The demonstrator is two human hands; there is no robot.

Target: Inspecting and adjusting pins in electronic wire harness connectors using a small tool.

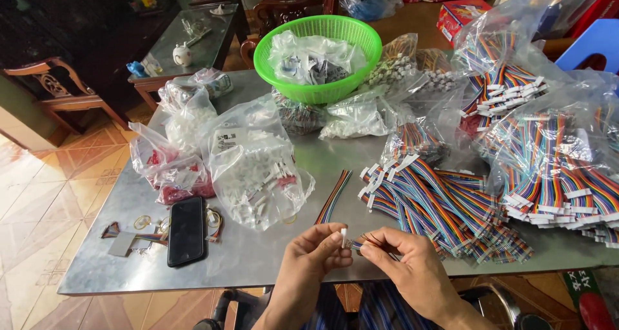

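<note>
Left hand [314, 252] fingers pinching small white plug [343, 234]; right hand [405, 260] fingers pinching striped wire ribbon [369, 240] end, near table [258, 256] front edge. Ribbon judged light, limp; plug rigid, slippery. Grip ribbon close behind tips.

Both hands, left hand [314, 256] and right hand [405, 265], are bare; striped blue trousers [377, 310] are worn

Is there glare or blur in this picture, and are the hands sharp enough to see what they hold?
Head view: daylight glares softly off the metal table and clear bags; edges bend slightly; left hand and right hand are fairly sharp, pinching a small white connector and thin wires.
</note>
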